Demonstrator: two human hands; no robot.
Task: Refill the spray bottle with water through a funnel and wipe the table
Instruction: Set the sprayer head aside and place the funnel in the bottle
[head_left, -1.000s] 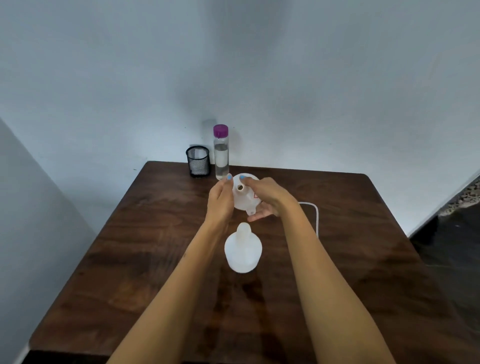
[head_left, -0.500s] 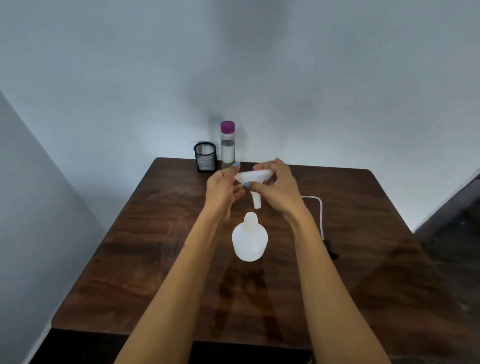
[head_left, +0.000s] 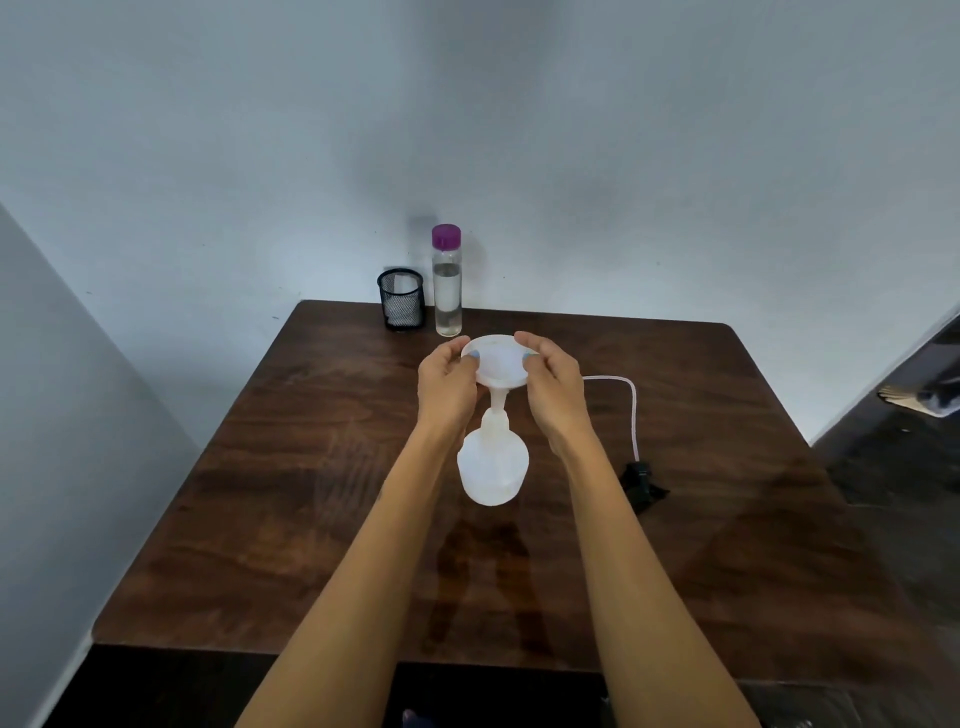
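— Left to right?
— Left hand (head_left: 445, 387) and right hand (head_left: 555, 387) pinch the funnel (head_left: 496, 362) rim from opposite sides.
— Orientation?
— Axis upright, spout down in the spray bottle (head_left: 492, 467) neck at table (head_left: 291, 467) centre.

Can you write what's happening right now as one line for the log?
step: seating funnel in spray bottle | left hand: holds funnel rim | right hand: holds funnel rim | water bottle: capped

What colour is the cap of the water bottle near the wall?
Purple; the cap on the clear water bottle shows best in the head view.
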